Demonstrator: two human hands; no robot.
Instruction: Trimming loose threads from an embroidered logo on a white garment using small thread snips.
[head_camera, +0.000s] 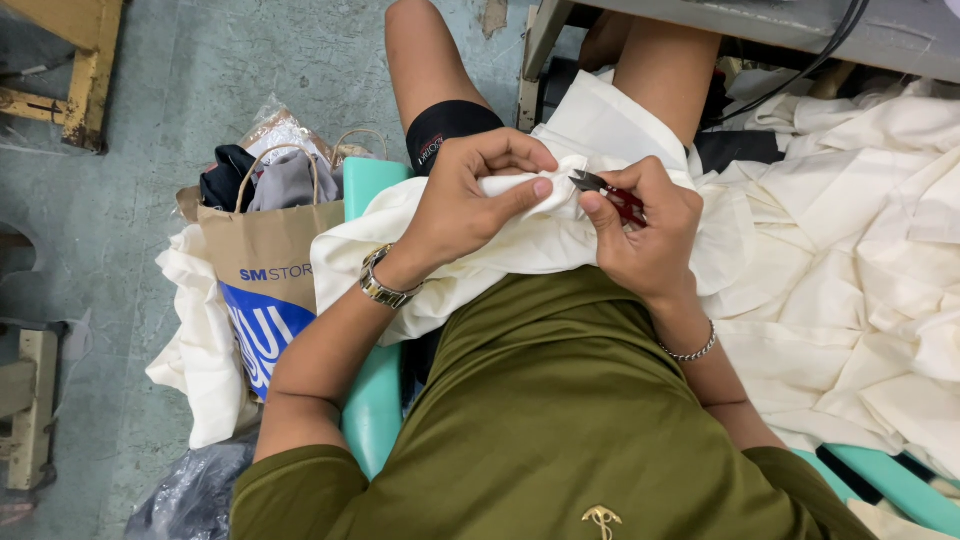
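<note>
Head view: trimming at a bunched fold of cream cloth on the lap

Left hand (470, 205) pinches a fold of the cream cloth (540, 235) between thumb and fingers, while the right hand (645, 235) is closed round small red-handled snips (605, 190) whose tip touches that fold; by my reading a thread is being clipped, which calls for a steady, taut pinch (the thread itself is too small to see). Beside the green seat (375, 400) stands a brown paper bag (262, 270) holding dark and grey garments, with more cream cloth heaped at right
</note>
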